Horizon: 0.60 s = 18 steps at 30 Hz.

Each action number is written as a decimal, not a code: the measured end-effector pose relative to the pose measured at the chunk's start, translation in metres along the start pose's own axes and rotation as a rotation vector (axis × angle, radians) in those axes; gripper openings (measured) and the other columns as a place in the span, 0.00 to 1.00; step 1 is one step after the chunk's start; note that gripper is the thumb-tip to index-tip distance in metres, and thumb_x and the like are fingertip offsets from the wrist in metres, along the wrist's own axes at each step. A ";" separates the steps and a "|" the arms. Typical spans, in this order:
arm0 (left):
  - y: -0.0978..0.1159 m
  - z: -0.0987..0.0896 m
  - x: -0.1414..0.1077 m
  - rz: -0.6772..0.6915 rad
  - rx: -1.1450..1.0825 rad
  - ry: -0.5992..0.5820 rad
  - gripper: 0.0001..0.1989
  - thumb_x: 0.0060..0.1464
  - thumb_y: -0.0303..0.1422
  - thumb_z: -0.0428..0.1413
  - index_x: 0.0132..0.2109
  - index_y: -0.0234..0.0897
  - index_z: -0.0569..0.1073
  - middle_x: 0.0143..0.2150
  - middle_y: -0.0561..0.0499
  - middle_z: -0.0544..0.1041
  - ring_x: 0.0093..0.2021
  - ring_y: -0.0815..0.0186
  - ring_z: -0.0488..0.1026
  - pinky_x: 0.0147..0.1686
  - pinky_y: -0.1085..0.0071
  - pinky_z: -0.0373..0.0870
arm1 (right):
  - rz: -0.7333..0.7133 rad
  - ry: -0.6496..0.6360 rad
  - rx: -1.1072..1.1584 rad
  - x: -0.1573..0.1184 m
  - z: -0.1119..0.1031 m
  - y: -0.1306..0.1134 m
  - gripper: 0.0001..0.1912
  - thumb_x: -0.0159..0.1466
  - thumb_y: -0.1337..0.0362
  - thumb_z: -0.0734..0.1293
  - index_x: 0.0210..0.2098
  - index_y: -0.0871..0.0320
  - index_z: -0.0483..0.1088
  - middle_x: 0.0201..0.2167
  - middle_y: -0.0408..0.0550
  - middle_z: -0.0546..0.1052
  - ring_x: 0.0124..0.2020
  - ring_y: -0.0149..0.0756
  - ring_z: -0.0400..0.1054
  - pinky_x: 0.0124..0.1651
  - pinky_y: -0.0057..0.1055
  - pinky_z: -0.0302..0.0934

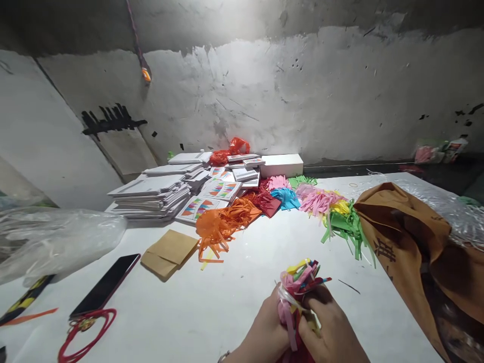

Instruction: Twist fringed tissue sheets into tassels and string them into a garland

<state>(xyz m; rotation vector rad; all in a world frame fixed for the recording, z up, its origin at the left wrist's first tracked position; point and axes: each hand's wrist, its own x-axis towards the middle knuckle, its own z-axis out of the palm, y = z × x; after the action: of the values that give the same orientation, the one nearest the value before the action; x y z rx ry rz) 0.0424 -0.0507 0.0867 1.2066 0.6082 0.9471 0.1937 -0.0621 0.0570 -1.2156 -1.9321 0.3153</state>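
A bundle of multicoloured paper strips (292, 282), pink, yellow, green, red and blue, stands between my hands near the table's front edge. My left hand (264, 325) is wrapped round it from the left. From the right, my right hand (333, 320) closes on the same bundle, its thumb and fingers pressed in. What looks like a white tie (289, 297) crosses the strips. The bundle's lower part is partly hidden by my hands. Farther back lie loose fringed bunches: orange strips (223, 222), blue strips (285, 198), pink strips (317, 200) and green strips (346, 224).
Stacks of white card (151, 201) and printed sheets (221, 189) stand at the back left, beside a white box (282, 165). Left are brown paper envelopes (170, 252), a phone (106, 285) with red cord and a clear plastic bag (75, 237). Right is a brown cloth bag (404, 222).
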 end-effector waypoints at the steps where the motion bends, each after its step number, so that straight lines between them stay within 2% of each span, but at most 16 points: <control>1: -0.001 -0.002 -0.001 -0.019 -0.042 -0.032 0.36 0.49 0.30 0.68 0.65 0.41 0.68 0.62 0.41 0.73 0.61 0.46 0.69 0.60 0.55 0.66 | 0.001 -0.048 -0.044 0.001 -0.002 0.000 0.09 0.59 0.70 0.62 0.34 0.53 0.73 0.39 0.49 0.77 0.44 0.44 0.72 0.46 0.38 0.69; 3: -0.003 -0.008 -0.004 -0.084 -0.153 -0.119 0.39 0.48 0.33 0.69 0.66 0.41 0.66 0.61 0.40 0.73 0.61 0.45 0.70 0.60 0.53 0.66 | -0.022 -0.111 -0.104 0.004 -0.008 0.001 0.09 0.57 0.71 0.63 0.33 0.53 0.74 0.39 0.48 0.77 0.43 0.44 0.71 0.46 0.39 0.67; 5: -0.006 -0.016 -0.007 -0.128 -0.238 -0.164 0.41 0.48 0.41 0.69 0.67 0.40 0.65 0.60 0.39 0.75 0.60 0.44 0.71 0.60 0.51 0.65 | -0.069 -0.136 -0.115 0.006 -0.012 0.000 0.14 0.57 0.72 0.64 0.39 0.52 0.75 0.41 0.48 0.77 0.44 0.44 0.71 0.47 0.40 0.66; 6: -0.007 -0.019 -0.009 -0.127 -0.233 -0.140 0.40 0.49 0.45 0.67 0.67 0.40 0.65 0.61 0.39 0.74 0.60 0.44 0.70 0.61 0.51 0.65 | -0.083 -0.138 -0.101 0.007 -0.013 0.000 0.15 0.57 0.71 0.64 0.41 0.51 0.75 0.43 0.47 0.77 0.45 0.44 0.71 0.48 0.40 0.66; 8: -0.009 -0.025 -0.011 -0.085 -0.100 0.002 0.35 0.55 0.49 0.62 0.65 0.39 0.68 0.63 0.40 0.72 0.62 0.45 0.68 0.63 0.52 0.62 | -0.057 -0.104 -0.032 0.004 -0.012 0.000 0.13 0.60 0.69 0.65 0.43 0.50 0.74 0.44 0.47 0.76 0.46 0.43 0.71 0.48 0.39 0.66; 10: -0.010 -0.027 -0.012 -0.050 0.140 0.154 0.28 0.61 0.49 0.56 0.61 0.37 0.73 0.62 0.42 0.74 0.62 0.47 0.68 0.64 0.54 0.60 | 0.055 0.002 0.094 -0.001 -0.005 0.001 0.11 0.64 0.63 0.65 0.46 0.50 0.72 0.46 0.48 0.75 0.47 0.42 0.71 0.49 0.36 0.67; 12: -0.011 -0.027 -0.013 -0.049 0.310 0.194 0.26 0.65 0.49 0.50 0.58 0.36 0.75 0.59 0.42 0.77 0.60 0.48 0.70 0.63 0.55 0.62 | 0.204 0.101 0.262 -0.005 0.006 0.002 0.18 0.66 0.56 0.65 0.55 0.51 0.67 0.51 0.50 0.74 0.50 0.42 0.71 0.51 0.36 0.67; 13: -0.012 -0.026 -0.013 -0.051 0.341 0.180 0.27 0.65 0.50 0.48 0.58 0.35 0.76 0.57 0.42 0.78 0.58 0.48 0.71 0.61 0.56 0.65 | 0.267 0.106 0.350 -0.006 0.011 0.003 0.24 0.66 0.53 0.65 0.59 0.52 0.63 0.53 0.51 0.74 0.52 0.43 0.71 0.52 0.36 0.66; 14: -0.013 -0.027 -0.014 -0.057 0.343 0.156 0.27 0.66 0.50 0.47 0.58 0.35 0.76 0.56 0.42 0.78 0.57 0.48 0.72 0.60 0.56 0.67 | 0.323 0.084 0.435 -0.006 0.016 0.004 0.28 0.66 0.51 0.66 0.61 0.53 0.61 0.54 0.52 0.75 0.53 0.44 0.71 0.53 0.36 0.66; 16: -0.015 -0.031 -0.017 -0.079 0.339 0.126 0.29 0.65 0.51 0.48 0.58 0.34 0.76 0.55 0.42 0.79 0.56 0.48 0.74 0.58 0.56 0.69 | 0.413 -0.006 0.574 -0.002 0.025 0.005 0.28 0.66 0.50 0.66 0.60 0.54 0.62 0.53 0.52 0.77 0.51 0.44 0.73 0.52 0.35 0.67; 18: -0.018 -0.040 -0.022 -0.074 0.442 0.211 0.28 0.63 0.51 0.51 0.59 0.34 0.74 0.57 0.41 0.77 0.58 0.47 0.72 0.59 0.54 0.68 | 0.446 -0.100 0.578 0.006 0.033 0.005 0.22 0.68 0.53 0.63 0.58 0.54 0.65 0.50 0.50 0.79 0.48 0.41 0.75 0.50 0.33 0.69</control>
<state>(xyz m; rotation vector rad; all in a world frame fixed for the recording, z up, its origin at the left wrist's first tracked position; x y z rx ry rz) 0.0034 -0.0510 0.0565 1.4706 1.0643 0.9092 0.1712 -0.0481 0.0355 -1.2249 -1.4683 1.1006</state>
